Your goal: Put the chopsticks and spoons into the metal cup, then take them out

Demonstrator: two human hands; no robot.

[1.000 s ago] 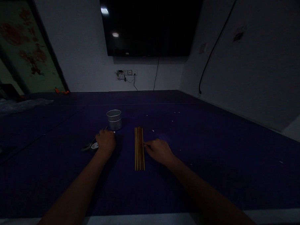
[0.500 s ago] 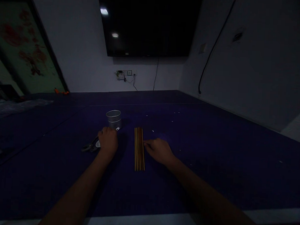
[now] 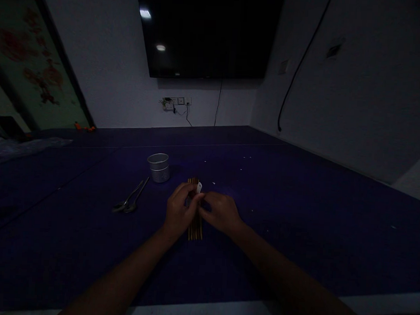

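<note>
We have a small white piece [image 3: 199,188] in our left hand [image 3: 180,211], caught between the thumb and the fingers, which are brought together on it. It pokes up past the fingertips, over the upper part of the row of sticks [image 3: 194,232]. Our right hand [image 3: 223,210] is curled in close from the other side, its thumb and fingertips at the left thumb; we cannot tell whether it has hold of anything or how far its fingers are parted.

The sticks lie side by side on the purple surface [image 3: 297,235], their far ends showing past our left fingers and their near ends below both hands. Between us and them runs purple surface down to the pale front edge [image 3: 203,310]. More of it spreads right of our right hand, with small white specks on it, and reaches back to the wall [image 3: 205,113]. On the left, the metal cup [image 3: 159,168] stands upright beyond our left hand, and two metal spoons [image 3: 130,203] lie near it.

The white piece looks flat and pale, with a dark spot near its top (the light is dim, so finer marks escape us). The sticks are slender and yellowish brown, some darker and redder.
</note>
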